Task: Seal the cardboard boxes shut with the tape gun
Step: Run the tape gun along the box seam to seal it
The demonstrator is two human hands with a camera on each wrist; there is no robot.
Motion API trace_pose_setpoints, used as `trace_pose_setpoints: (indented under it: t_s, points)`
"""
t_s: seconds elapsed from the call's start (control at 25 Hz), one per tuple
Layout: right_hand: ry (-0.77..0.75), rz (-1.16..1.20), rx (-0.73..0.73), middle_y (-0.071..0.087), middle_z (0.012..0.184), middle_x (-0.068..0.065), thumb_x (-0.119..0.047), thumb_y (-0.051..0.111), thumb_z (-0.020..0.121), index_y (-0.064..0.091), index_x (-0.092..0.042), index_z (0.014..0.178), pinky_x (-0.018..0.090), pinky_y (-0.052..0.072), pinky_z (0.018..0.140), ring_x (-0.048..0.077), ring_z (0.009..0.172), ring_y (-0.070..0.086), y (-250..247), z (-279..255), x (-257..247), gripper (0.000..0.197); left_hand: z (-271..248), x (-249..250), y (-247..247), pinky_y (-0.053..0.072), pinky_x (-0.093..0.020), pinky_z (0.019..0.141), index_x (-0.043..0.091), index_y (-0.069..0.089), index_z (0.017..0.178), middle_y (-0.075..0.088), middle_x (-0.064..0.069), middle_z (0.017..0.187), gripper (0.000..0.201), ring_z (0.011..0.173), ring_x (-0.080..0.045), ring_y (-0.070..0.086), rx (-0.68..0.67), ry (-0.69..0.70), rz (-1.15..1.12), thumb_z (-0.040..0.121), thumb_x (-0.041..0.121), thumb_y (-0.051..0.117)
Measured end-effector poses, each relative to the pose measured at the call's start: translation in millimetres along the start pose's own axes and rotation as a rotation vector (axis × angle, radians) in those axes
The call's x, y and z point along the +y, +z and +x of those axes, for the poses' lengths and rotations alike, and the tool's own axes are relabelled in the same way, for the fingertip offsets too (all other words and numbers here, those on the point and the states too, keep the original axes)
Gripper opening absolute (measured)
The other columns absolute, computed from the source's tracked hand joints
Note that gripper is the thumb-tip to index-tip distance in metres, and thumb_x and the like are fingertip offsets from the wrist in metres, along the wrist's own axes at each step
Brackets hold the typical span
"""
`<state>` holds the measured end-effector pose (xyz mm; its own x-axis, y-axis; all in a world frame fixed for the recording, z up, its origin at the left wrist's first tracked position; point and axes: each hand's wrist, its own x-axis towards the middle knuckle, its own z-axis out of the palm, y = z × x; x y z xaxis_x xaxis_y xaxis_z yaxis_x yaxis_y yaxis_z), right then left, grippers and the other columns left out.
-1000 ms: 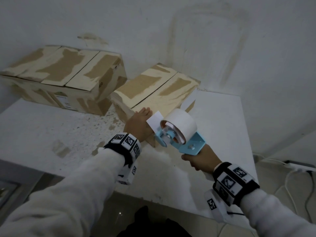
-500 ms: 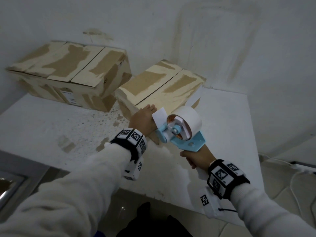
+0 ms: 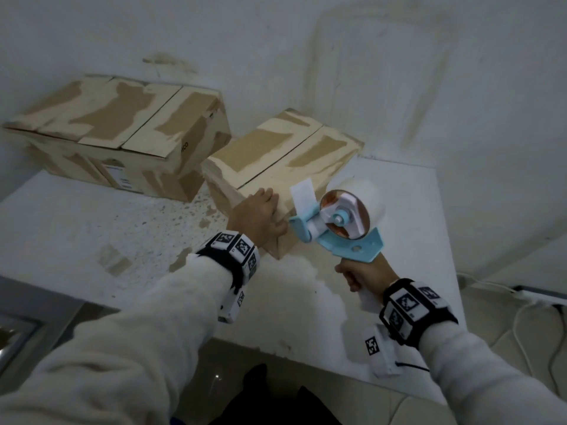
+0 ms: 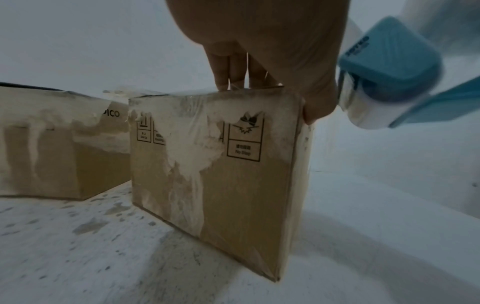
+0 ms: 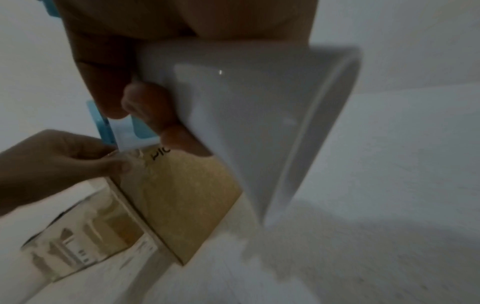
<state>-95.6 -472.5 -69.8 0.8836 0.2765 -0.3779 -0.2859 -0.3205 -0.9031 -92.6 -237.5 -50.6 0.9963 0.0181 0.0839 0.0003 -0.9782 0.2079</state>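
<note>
Cardboard "No Step" box [image 3: 270, 154], corner clamped in left grip [image 3: 257, 216]; right grip [image 3: 365, 271] clenched round tape gun [image 3: 343, 222]; neighbouring box [image 3: 122, 118] reads "PICO"

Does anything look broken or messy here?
Yes. Both boxes look scuffed: the nearer box and the farther box have pale, ragged patches where the brown surface seems peeled off, on top and sides. Small brown flecks litter the table beside them. The tape gun looks fine.

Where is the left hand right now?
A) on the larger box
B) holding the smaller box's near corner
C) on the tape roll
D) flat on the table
B: the left hand clasps the near corner of the smaller cardboard box, thumb down its side.
</note>
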Motion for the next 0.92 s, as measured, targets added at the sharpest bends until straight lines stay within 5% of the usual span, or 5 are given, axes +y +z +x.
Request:
trace_pose_setpoints:
  t_s: [0.28, 0.44, 0.64, 0.8, 0.92]
  points:
    - [-0.169, 0.047, 0.096, 0.046, 0.037, 0.001, 0.004, 0.064, 0.073, 0.050, -0.010, 0.058, 0.026, 0.034, 0.042, 0.016, 0.035, 0.040, 6.7, 15.8, -55.4, 0.025, 0.2, -33.0, -21.1, 0.042, -0.037, 0.102, 0.011, 0.039, 0.140, 0.039, -0.008, 0.145, 0.071, 0.132, -0.025, 0.040, -0.128, 0.099, 0.078, 0.077, 0.031, 0.066]
    - [-0.196, 0.055, 0.139, 0.048, 0.044, 0.005, -0.001, 0.067, 0.069, 0.054, -0.011, 0.064, 0.026, 0.035, 0.043, 0.021, 0.042, 0.043, 14.5, 29.9, -77.2, 0.017, -0.8, -76.1, -39.4, 0.047, -0.033, 0.087, 0.017, 0.041, 0.135, 0.043, -0.005, 0.132, 0.069, 0.115, -0.024, 0.050, -0.221, 0.209, 0.085, 0.074, 0.028, 0.072]
    - [-0.213, 0.035, 0.153, 0.049, 0.044, 0.007, -0.002, 0.066, 0.069, 0.057, -0.007, 0.066, 0.027, 0.036, 0.042, 0.023, 0.041, 0.043, 23.4, 48.1, -105.3, 0.011, 22.1, -100.3, -79.3, 0.048, -0.033, 0.083, 0.024, 0.045, 0.125, 0.046, 0.003, 0.120, 0.066, 0.103, -0.019, 0.052, -0.470, 0.277, 0.372, 0.071, 0.051, 0.069]
    - [-0.219, 0.090, 0.216, 0.049, 0.044, 0.006, -0.003, 0.067, 0.069, 0.056, -0.009, 0.065, 0.027, 0.036, 0.043, 0.022, 0.042, 0.043, 27.3, 66.0, -131.4, 0.014, 87.1, -71.1, -93.7, 0.048, -0.033, 0.085, 0.014, 0.068, 0.100, 0.069, -0.004, 0.101, 0.035, 0.091, -0.021, 0.065, -0.201, -0.045, -0.457, 0.092, 0.043, 0.050]
    - [-0.217, 0.111, 0.288, 0.049, 0.048, 0.006, -0.005, 0.069, 0.066, 0.055, -0.013, 0.062, 0.028, 0.037, 0.046, 0.023, 0.047, 0.045, 30.0, 76.8, -140.3, 0.016, 130.8, -38.6, -97.0, 0.047, -0.035, 0.086, 0.009, 0.063, 0.108, 0.067, -0.008, 0.105, 0.073, 0.097, -0.024, 0.066, -0.256, -0.331, -1.050, 0.087, 0.069, 0.027]
